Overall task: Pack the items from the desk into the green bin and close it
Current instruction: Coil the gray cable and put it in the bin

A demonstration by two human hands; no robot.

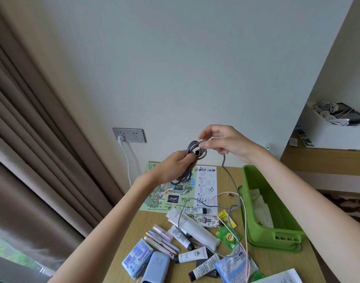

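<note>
Above the desk my left hand (pixel 176 166) grips a coil of grey braided cable (pixel 190 160). My right hand (pixel 226 141) pinches the top loop of that coil. The cable's loose tail hangs down to the desk and trails among the items. The green bin (pixel 254 227) stands open at the right of the desk with paper receipts (pixel 258 203) inside. On the desk lie several tubes (pixel 195 227), pens (pixel 162 240), tissue packs (pixel 137 256), a blue case (pixel 156 266), tea sachets (pixel 228 235) and a pink cable (pixel 245 221).
A printed map sheet (pixel 207 180) lies at the back of the wooden desk (pixel 134 225). A wall socket (pixel 128 135) holds a white plug. Curtains hang at the left. A white box of cables (pixel 334 127) sits on a shelf at the right.
</note>
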